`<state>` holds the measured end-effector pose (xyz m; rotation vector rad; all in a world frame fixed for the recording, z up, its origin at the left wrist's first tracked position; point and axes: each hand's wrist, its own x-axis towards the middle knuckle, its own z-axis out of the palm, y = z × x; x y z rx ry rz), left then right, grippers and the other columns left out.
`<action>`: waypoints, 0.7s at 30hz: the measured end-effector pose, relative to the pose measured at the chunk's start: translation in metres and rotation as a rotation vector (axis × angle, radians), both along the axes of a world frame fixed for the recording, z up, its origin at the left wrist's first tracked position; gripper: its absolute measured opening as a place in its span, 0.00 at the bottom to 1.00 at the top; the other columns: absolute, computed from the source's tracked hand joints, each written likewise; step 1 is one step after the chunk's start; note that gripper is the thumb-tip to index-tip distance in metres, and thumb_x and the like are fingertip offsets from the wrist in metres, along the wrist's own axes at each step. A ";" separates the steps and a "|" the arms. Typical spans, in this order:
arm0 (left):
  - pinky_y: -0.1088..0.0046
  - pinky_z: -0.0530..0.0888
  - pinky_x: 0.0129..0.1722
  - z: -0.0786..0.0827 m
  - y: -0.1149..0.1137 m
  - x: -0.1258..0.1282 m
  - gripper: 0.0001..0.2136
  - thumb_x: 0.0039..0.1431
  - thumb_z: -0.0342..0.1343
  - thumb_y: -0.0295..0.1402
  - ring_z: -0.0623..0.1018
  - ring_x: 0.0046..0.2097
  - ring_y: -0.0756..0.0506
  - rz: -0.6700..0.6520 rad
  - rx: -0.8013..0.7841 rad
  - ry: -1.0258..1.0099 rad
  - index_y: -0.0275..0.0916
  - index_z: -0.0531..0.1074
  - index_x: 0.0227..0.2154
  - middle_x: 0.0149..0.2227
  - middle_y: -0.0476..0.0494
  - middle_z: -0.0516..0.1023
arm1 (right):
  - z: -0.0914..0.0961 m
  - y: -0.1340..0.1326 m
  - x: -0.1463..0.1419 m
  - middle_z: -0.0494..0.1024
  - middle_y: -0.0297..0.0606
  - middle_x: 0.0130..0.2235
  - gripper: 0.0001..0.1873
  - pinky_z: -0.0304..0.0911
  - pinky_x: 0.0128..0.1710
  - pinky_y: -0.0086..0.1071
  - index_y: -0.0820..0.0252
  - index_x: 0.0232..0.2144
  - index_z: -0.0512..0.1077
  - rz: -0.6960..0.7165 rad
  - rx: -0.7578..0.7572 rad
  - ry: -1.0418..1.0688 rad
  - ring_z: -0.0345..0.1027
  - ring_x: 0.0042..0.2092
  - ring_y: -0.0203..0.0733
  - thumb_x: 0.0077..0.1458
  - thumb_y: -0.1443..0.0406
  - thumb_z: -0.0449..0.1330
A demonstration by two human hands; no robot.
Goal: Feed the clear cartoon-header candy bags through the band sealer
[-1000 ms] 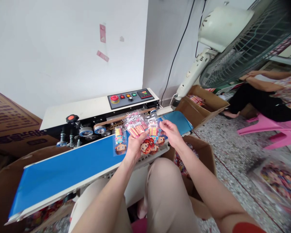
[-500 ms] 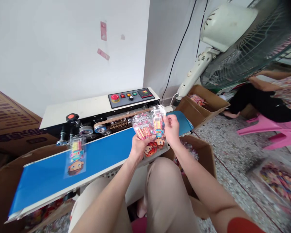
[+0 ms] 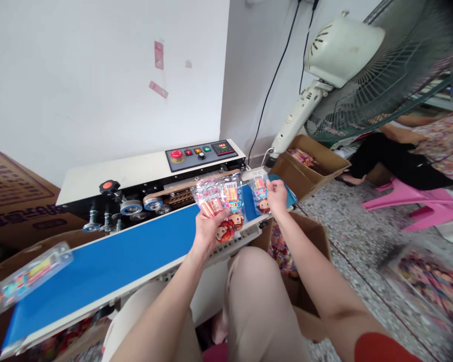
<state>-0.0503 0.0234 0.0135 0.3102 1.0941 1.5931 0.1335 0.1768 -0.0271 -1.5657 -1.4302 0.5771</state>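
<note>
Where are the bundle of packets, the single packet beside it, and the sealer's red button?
bundle of packets [image 3: 219, 198]: head view, the striped upper part.
single packet [image 3: 262, 193]: head view, its printed middle.
red button [image 3: 176, 154]: head view, its round cap.

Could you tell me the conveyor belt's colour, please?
Plain blue; the conveyor belt shows best in the head view.

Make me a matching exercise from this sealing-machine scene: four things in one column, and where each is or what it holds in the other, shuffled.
Things
1. left hand
2. right hand
3. loose packet
4. red button

Places or states
a. on the control panel
b. holds a single packet by the belt's right end
c. holds a fanned bunch of packets
d. at the left end of the blue belt

Pairs: 1-c, 2-b, 3-d, 4-a
</note>
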 end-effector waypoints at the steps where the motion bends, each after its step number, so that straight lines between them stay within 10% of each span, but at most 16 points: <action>1: 0.62 0.78 0.35 0.001 0.000 -0.001 0.22 0.29 0.74 0.32 0.80 0.29 0.42 0.010 0.000 0.003 0.32 0.76 0.32 0.31 0.40 0.82 | -0.001 0.007 -0.001 0.69 0.34 0.26 0.16 0.55 0.31 0.32 0.56 0.28 0.62 -0.013 -0.025 -0.059 0.62 0.29 0.39 0.55 0.50 0.52; 8: 0.62 0.77 0.38 -0.002 0.004 -0.002 0.23 0.29 0.74 0.32 0.80 0.31 0.42 0.058 0.002 0.049 0.33 0.77 0.34 0.32 0.41 0.82 | 0.012 0.004 -0.044 0.76 0.40 0.30 0.12 0.59 0.36 0.33 0.57 0.31 0.68 0.185 -0.042 -0.246 0.69 0.35 0.45 0.57 0.56 0.53; 15: 0.63 0.76 0.40 -0.004 0.006 0.000 0.22 0.32 0.73 0.34 0.80 0.33 0.42 0.074 0.053 0.098 0.33 0.78 0.35 0.34 0.40 0.82 | 0.030 -0.079 -0.064 0.76 0.36 0.32 0.18 0.65 0.37 0.32 0.56 0.31 0.69 0.553 -0.076 0.383 0.70 0.35 0.41 0.52 0.48 0.58; 21: 0.63 0.77 0.39 -0.001 0.003 -0.001 0.20 0.36 0.72 0.34 0.80 0.34 0.42 0.016 0.066 0.124 0.34 0.78 0.36 0.35 0.41 0.82 | 0.012 -0.041 -0.032 0.74 0.32 0.28 0.21 0.64 0.29 0.31 0.56 0.27 0.66 0.185 -0.081 0.571 0.68 0.29 0.37 0.40 0.48 0.65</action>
